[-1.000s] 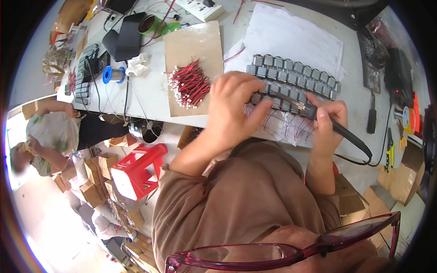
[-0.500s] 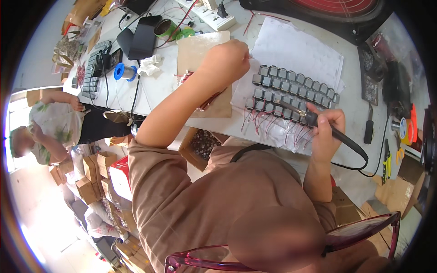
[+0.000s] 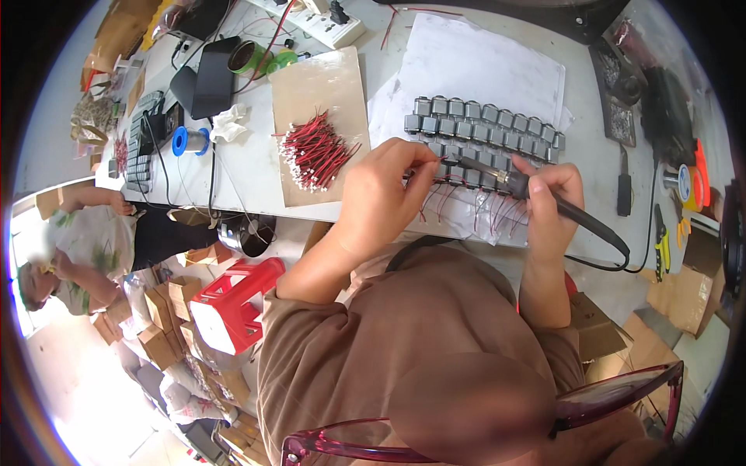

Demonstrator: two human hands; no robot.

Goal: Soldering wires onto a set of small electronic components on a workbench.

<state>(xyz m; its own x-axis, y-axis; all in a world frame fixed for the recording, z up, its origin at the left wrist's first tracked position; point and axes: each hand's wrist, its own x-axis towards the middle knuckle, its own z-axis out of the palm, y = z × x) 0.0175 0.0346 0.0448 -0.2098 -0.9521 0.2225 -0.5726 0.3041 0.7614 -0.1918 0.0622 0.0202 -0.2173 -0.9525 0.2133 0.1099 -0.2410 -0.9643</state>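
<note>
My right hand grips a soldering iron, its tip pointing left over rows of small grey metal parts that look like little motors. At the left end of the nearer rows, my left hand is closed in a pinch on a thin red wire close to the iron's tip. The hand covers some of the parts. Thin red and dark wires trail from the front row toward the table edge. A pile of short red-and-black wires with white connectors lies left of my left hand on a brown board.
White paper lies beneath the rows. A blue solder spool, crumpled tissue and power strip are farther left. Yellow-handled cutters lie right. A red stool and another person are at the left.
My left hand has moved right and down from above the brown board to the rows, uncovering the wire pile. My right hand still holds the iron in nearly the same place.
</note>
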